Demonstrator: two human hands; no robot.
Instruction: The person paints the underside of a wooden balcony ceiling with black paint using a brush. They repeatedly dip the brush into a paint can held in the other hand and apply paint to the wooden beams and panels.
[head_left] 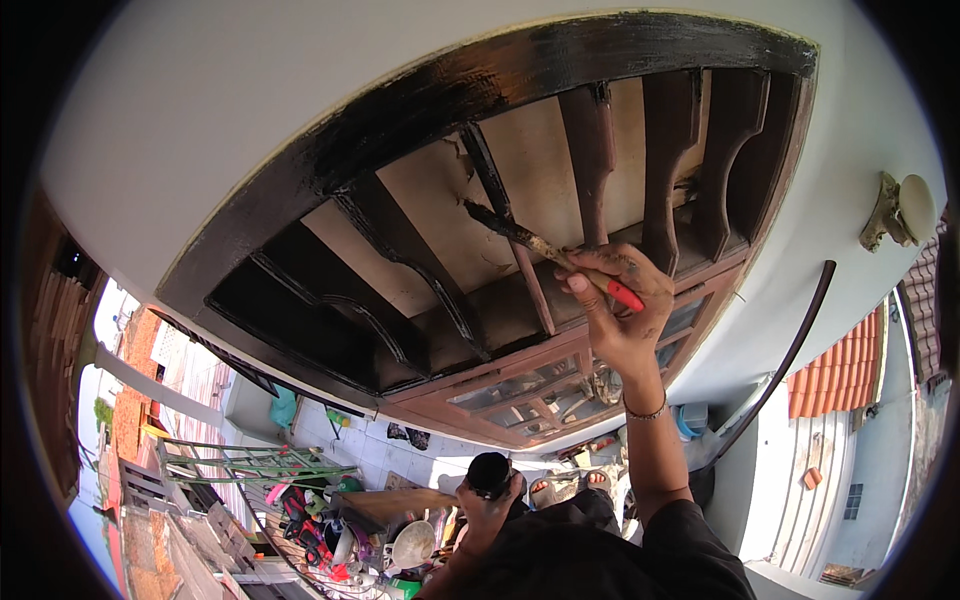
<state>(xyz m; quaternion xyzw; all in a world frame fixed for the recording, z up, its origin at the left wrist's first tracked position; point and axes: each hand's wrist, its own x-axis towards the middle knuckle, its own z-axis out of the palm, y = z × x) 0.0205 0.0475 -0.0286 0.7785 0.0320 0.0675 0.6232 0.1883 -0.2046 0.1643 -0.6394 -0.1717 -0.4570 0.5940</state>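
Observation:
My right hand (632,290) is raised and closed round a paintbrush (535,243) with a red handle end and dark, paint-covered bristles. The bristle tip is at a narrow wooden slat (490,175) in a framed vent; I cannot tell if it touches. That slat is dark and glossy at its top, brown lower down. Slats to the left look freshly dark, while a slat (590,150) to the right is mostly dull brown. Low down, my left hand (487,515) grips a small round container (489,474) whose inside looks black. Dark smears mark my right fingers.
Below the slats are brown-framed glass panes (530,390). A wall lamp (900,210) and a dark hose or pipe (790,360) are at the right. On the ground lie a green metal ladder (250,460), a pale basin (413,545) and mixed clutter. My sandalled feet (570,487) show below.

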